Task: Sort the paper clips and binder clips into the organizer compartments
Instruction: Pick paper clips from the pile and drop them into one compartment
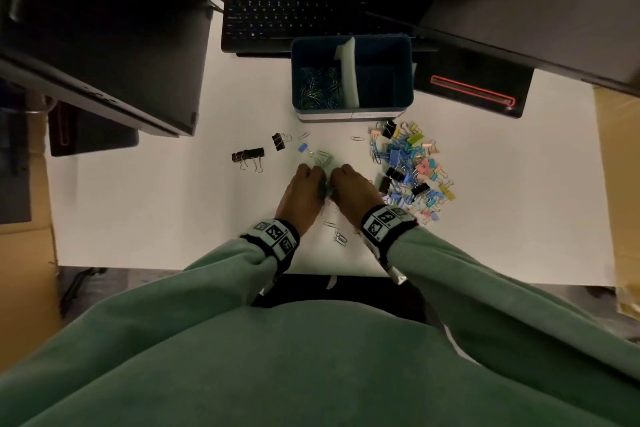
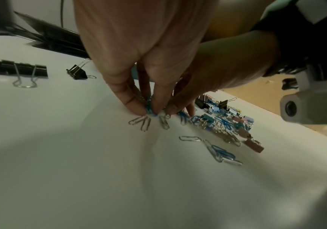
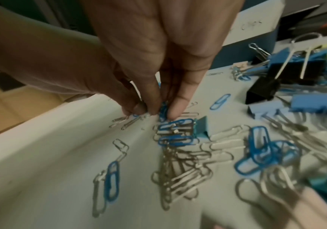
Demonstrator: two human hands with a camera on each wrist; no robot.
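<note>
My left hand (image 1: pixel 304 188) and right hand (image 1: pixel 349 185) meet, fingers down, at the middle of the white desk (image 1: pixel 156 211). In the left wrist view my left hand (image 2: pixel 149 110) pinches a small bunch of blue paper clips (image 2: pixel 148 106). In the right wrist view my right hand (image 3: pixel 163 113) pinches blue paper clips (image 3: pixel 163 110) against the desk. More silver and blue paper clips (image 3: pixel 180 156) lie loose under it. The blue organizer (image 1: pixel 403 80) stands behind, with paper clips (image 1: pixel 317 87) in its left compartment and a white divider (image 1: pixel 349 76) in the middle. A heap of coloured binder clips (image 1: pixel 414 166) lies to the right.
Black binder clips (image 1: pixel 247 155) and another one (image 1: pixel 278 141) lie left of my hands. A few paper clips (image 1: pixel 337 236) sit between my wrists. A black keyboard (image 1: pixel 294 17) is behind the organizer, and dark monitors (image 1: pixel 104 45) overhang both sides.
</note>
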